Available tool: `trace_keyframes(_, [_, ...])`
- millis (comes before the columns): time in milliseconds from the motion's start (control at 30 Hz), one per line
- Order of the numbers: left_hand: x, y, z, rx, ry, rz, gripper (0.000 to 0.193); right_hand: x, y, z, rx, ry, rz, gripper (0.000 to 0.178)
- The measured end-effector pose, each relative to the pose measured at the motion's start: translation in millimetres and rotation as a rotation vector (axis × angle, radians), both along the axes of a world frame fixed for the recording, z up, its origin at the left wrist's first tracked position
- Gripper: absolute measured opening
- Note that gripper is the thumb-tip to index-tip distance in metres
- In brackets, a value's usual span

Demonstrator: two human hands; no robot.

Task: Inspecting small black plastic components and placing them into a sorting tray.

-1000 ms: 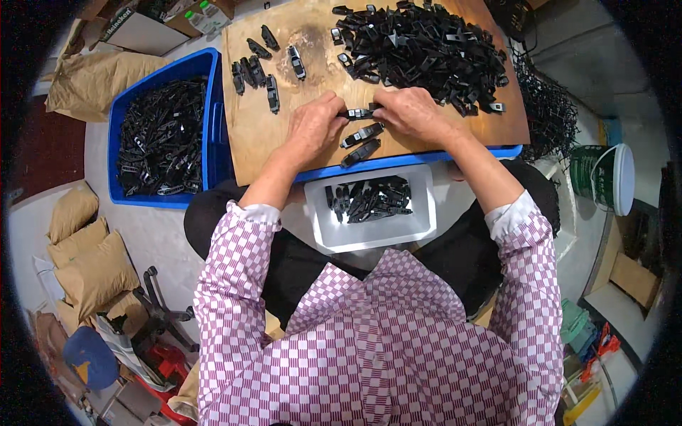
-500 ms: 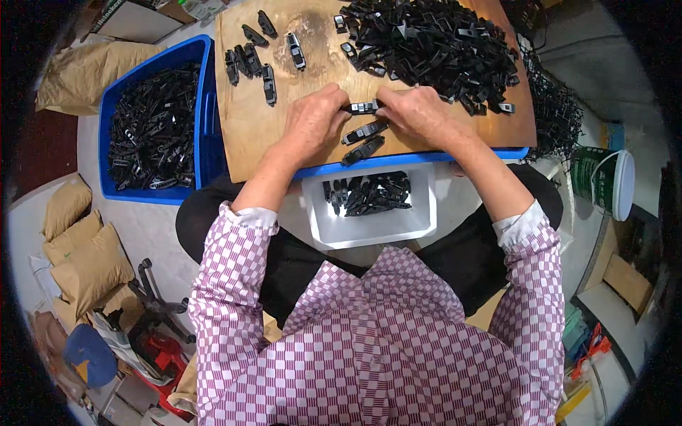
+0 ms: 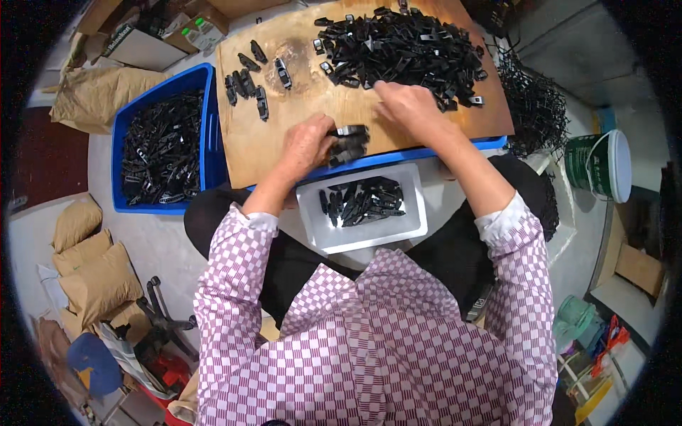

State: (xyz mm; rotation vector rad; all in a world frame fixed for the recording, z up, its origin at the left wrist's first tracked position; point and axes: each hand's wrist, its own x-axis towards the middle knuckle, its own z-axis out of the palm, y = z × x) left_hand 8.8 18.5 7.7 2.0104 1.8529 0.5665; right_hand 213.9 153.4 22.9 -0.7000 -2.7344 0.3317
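Note:
On a wooden board, my left hand is closed at the left ends of several long black plastic clip-like parts, which lie close together near the front edge and are smeared by motion. The uppermost part shows a pale, shiny patch. My right hand is apart from them, at the lower edge of a large pile of small black pieces. Its fingers look parted, with nothing visible in them. Several similar black parts lie spread at the board's left, one with a silvery top.
Below the board's front edge stands a white bin holding black parts. A blue crate full of them is at the left. Tangled black plastic pieces and a green bucket are at the right. Brown bags lie at lower left.
My hands have parted: the right let go of the part both were holding and moved up toward the pile. That part now lies closer to the others by my left hand. The view has shifted slightly.

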Motion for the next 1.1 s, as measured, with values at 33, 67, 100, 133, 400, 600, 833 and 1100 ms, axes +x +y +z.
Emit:
trace_keyframes(33, [5,-6,-2,-0.007,-0.011,-0.011,0.014,6,2,3,0.054,0.008,-0.086,0.016])
trace_keyframes(67, [9,-9,-2,-0.012,-0.02,-0.026,0.014,12,5,1,0.061,0.02,-0.08,0.016])
trace_keyframes(100, [14,-11,-1,-0.004,-0.008,-0.019,0.014,16,6,-5,0.071,-0.037,-0.1,0.015])
trace_keyframes(133, [19,-14,-1,-0.007,-0.039,-0.063,0.015,17,4,-10,0.078,-0.093,-0.119,0.013])
trace_keyframes(400, [-48,15,-2,0.168,-0.052,0.72,0.026,20,-3,-18,0.126,-0.063,-0.11,0.014])
trace_keyframes(600, [-92,18,-35,0.062,0.008,0.8,0.023,-7,-14,-29,-0.356,0.365,-0.138,0.021])
trace_keyframes(833, [-31,-4,-19,-0.04,0.01,0.525,0.019,22,-6,-33,-0.117,0.201,0.042,0.017])
trace_keyframes(1100, [-4,-3,-13,0.064,-0.018,0.22,0.017,16,-14,-20,0.255,-0.137,0.023,0.013])
